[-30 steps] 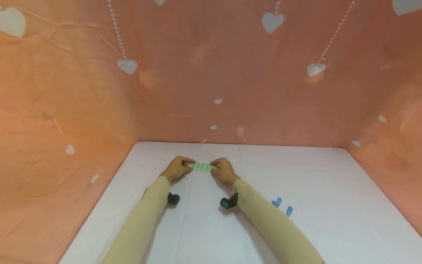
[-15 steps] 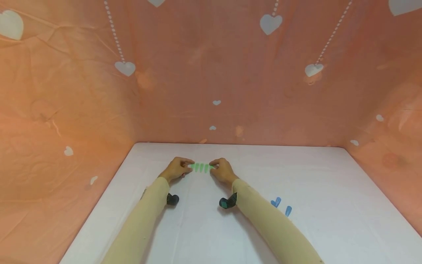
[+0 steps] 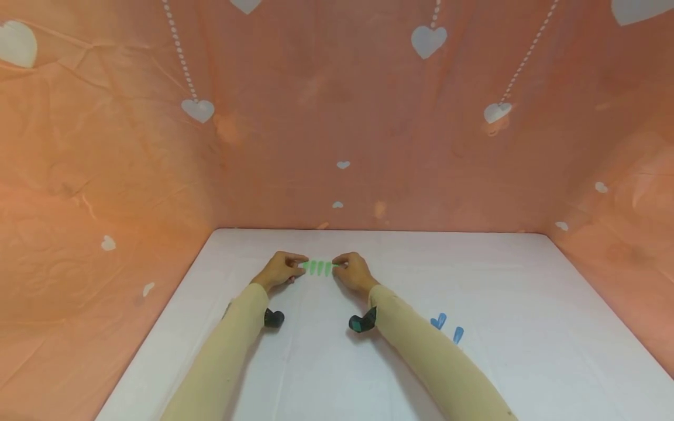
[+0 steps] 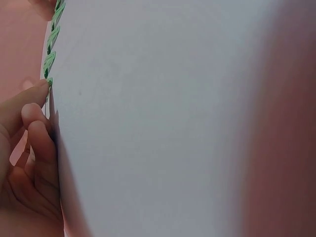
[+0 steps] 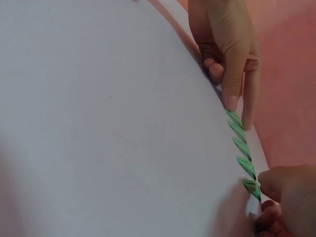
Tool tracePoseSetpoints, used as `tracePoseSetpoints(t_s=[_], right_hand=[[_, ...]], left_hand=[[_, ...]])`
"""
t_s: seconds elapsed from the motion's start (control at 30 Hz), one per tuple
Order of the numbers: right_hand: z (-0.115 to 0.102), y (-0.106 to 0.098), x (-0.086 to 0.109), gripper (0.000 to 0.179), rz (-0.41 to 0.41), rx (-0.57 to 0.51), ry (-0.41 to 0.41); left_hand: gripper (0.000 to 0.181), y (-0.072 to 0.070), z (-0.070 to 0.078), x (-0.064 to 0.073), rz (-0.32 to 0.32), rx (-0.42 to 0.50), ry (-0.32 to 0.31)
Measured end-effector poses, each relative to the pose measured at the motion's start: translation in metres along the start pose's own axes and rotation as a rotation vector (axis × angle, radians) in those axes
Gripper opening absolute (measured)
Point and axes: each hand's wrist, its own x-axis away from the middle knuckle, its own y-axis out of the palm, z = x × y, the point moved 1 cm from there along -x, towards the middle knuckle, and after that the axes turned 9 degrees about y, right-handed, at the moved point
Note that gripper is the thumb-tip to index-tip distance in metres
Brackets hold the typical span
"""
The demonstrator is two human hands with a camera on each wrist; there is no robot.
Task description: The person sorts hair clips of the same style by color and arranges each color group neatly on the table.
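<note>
A row of several green snap hair clips [image 3: 320,268] lies side by side near the back of the white table. My left hand [image 3: 279,269] is at the row's left end, thumb and index finger pinching the end clip. At the opposite end, my right hand [image 3: 355,273] pinches the last clip the same way, partly covering it. In the right wrist view the slanted green clips [image 5: 241,146] run between the left hand [image 5: 224,44] and the right thumb [image 5: 269,182]. The left wrist view shows the clips [image 4: 53,37] edge-on above the left fingers [image 4: 42,143].
Blue hair clips [image 3: 441,320] lie on the table [image 3: 526,304] beside the right forearm, with another blue clip [image 3: 458,334] close by. An orange-pink cloth with white hearts [image 3: 337,128] surrounds the back and sides. Black wrist cameras [image 3: 363,321] hang from both sleeves.
The whole head view has shifted slightly. Both hands stay at the ends of the green row, and the blue clips have not moved on the table.
</note>
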Motion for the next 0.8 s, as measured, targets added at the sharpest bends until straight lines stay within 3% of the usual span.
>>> tracePoseSetpoints(t_s=[0.2, 0.43, 0.8], right_hand=[[0.0, 0.0002, 0.0003, 0.026, -0.001, -0.009, -0.005], [-0.0007, -0.0012, 0.0019, 0.025, 0.01, -0.008, -0.017], [0.0014, 0.0004, 0.0036, 0.025, 0.009, -0.028, -0.03]], left_hand=[[0.04, 0.0004, -0.0037, -0.0027, 0.018, 0.005, -0.025], [0.04, 0.0004, -0.005, -0.005, 0.017, -0.024, 0.002], [0.042, 0.0018, -0.0084, -0.0038, 0.036, 0.009, -0.032]])
